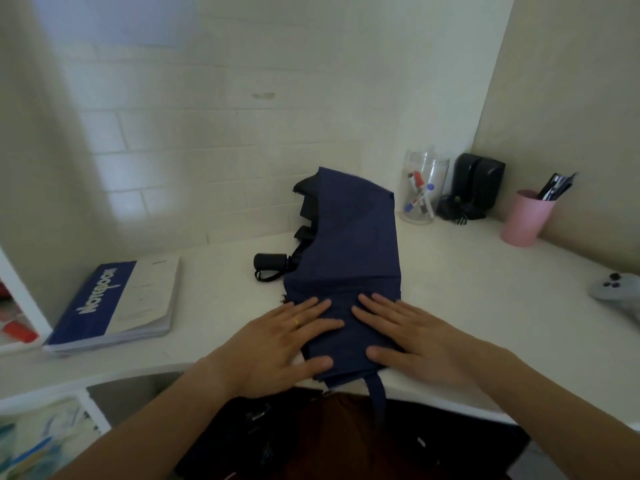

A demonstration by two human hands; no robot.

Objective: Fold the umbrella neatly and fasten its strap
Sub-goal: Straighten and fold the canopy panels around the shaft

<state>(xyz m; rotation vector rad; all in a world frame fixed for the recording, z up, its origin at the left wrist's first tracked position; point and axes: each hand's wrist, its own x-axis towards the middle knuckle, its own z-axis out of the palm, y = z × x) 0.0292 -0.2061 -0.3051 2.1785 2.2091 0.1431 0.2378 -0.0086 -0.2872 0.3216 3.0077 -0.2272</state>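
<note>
A navy blue umbrella (353,237) lies collapsed on the white desk (467,271), its canopy spread flat in a broad band running away from me. Its black handle (270,262) with a wrist loop sticks out to the left. The navy strap (377,393) hangs over the desk's near edge. My left hand (284,341) and my right hand (408,337) both rest flat, fingers spread, on the near end of the canopy, side by side, pressing the fabric down. Neither hand grips anything.
A blue and white notebook (117,306) lies at the left. At the back right stand a clear jar of markers (420,188), black speakers (478,185) and a pink cup of pens (526,220). A grey game controller (620,289) sits at the right edge.
</note>
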